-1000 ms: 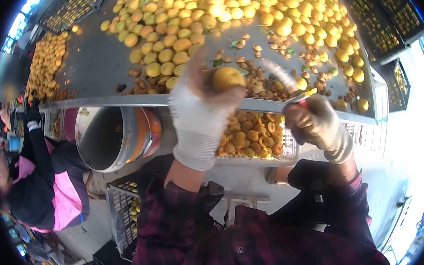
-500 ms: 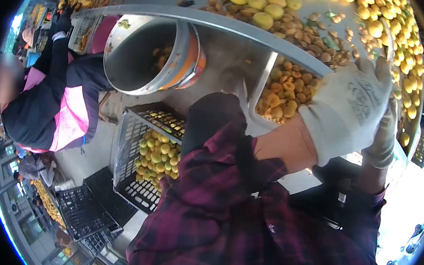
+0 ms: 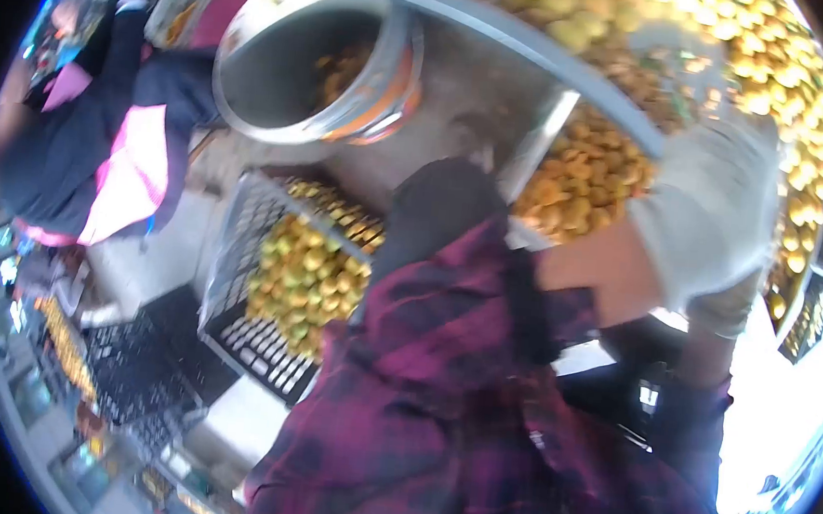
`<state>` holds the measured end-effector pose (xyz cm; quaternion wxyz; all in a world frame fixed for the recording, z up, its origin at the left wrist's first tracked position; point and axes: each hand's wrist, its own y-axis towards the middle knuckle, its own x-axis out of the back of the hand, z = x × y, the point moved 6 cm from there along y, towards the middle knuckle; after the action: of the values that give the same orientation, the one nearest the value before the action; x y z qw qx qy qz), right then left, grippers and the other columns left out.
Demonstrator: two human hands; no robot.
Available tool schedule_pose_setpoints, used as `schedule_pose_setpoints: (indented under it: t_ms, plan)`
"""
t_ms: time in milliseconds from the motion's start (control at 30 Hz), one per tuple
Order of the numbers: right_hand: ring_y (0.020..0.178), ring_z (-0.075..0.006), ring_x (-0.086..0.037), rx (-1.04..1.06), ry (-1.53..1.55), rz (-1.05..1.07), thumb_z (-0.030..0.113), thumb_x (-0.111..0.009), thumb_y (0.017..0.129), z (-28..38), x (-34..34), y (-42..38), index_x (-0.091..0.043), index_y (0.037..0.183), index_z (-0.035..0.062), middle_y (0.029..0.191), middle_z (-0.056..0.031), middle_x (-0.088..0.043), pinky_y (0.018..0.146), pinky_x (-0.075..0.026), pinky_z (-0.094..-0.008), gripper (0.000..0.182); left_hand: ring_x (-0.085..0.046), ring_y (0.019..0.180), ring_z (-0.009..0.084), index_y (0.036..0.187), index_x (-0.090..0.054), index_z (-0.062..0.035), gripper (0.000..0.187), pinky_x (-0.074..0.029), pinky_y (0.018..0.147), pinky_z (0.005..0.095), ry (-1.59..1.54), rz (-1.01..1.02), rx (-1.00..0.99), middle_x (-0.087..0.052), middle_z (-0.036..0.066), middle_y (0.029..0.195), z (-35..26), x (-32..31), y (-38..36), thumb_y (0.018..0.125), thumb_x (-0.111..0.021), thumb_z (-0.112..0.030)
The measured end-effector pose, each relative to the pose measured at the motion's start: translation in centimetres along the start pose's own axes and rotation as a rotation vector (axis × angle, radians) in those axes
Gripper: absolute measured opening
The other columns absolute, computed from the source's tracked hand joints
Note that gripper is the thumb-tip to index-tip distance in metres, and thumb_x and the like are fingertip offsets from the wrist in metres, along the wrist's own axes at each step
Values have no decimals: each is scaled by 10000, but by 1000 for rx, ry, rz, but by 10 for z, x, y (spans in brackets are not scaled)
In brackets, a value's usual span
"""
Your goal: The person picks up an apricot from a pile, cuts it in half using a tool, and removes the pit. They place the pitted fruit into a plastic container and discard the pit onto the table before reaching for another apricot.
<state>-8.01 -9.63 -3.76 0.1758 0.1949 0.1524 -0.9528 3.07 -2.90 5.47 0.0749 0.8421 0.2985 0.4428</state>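
My left hand (image 3: pixel 715 204), in a white knitted glove, is over the metal table's edge, close to the heap of yellow apricots (image 3: pixel 801 162). It is smeared by motion, and its fingers cannot be made out. Behind and below it is my right hand (image 3: pixel 725 306), also gloved and mostly covered by the left. Whatever lies between the two hands is hidden. Just left of my left hand, below the table edge, a container holds orange, split-looking apricots (image 3: pixel 587 174). Brown pieces (image 3: pixel 629 76), possibly pits, are spread on the table.
A white and orange bucket (image 3: pixel 400 92) with some brown pieces inside stands beside the table rim (image 3: pixel 507 28). A plastic crate (image 3: pixel 227 262) of greenish-yellow apricots is near my knee. Left of it are dark crates (image 3: pixel 147 362) and a seated person (image 3: pixel 80 163) in black and pink.
The whole view has shifted and blurred, with the bucket higher in it. My hands stay together at the table edge, appearing slightly further right and lower. The left fingers are less distinct.
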Motion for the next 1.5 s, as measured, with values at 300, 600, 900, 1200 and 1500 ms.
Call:
schedule_pose_setpoints:
  t_ms: [300, 600, 900, 1200, 1500]
  plan:
    - [496, -87, -491, -40, -389, 187, 403, -594, 972, 43, -10, 11, -615, 1159, 29, 705, -69, -645, 476, -390, -201, 419, -689, 748, 296, 1173, -573, 80, 397, -502, 536, 286, -1470, 96, 468, -664, 244, 1092, 52, 13, 7, 893, -430, -161]
    - [667, -228, -648, 247, 118, 569, 494, -465, 1005, 100, 1, 21, -598, 732, 18, 856, -229, -697, 623, -529, -291, 564, -665, 746, 176, 1240, -563, 32, 473, -485, 560, 243, -1337, 171, 385, -706, 170, 999, 31, -6, 5, 1034, -331, -325]
    - [683, -116, -609, 510, -694, 136, 723, -254, 979, 134, -36, -20, -722, 1096, 25, 781, -70, -677, 659, -476, -265, 848, -648, 760, 126, 1214, -599, -4, 514, -465, 579, 214, -1036, 169, 460, -693, 103, 980, 21, -26, 4, 1077, -280, -382]
    - [884, -129, -684, 358, -333, 306, 189, -696, 945, 100, -37, -18, -700, 1062, 16, 990, -59, -721, 735, -557, -260, 209, -664, 836, 175, 1177, -611, 56, 465, -532, 739, 282, -1165, -86, 446, -688, 113, 979, 16, -14, 8, 1049, -430, -353]
    - [708, -156, -663, 106, -169, -31, 399, -639, 967, 71, -44, -10, -670, 1096, 4, 930, -95, -714, 633, -528, -278, 417, -635, 955, 193, 1165, -582, 67, 481, -525, 846, 312, -1192, -270, 399, -641, 116, 1085, 20, -12, 2, 1024, -486, -383]
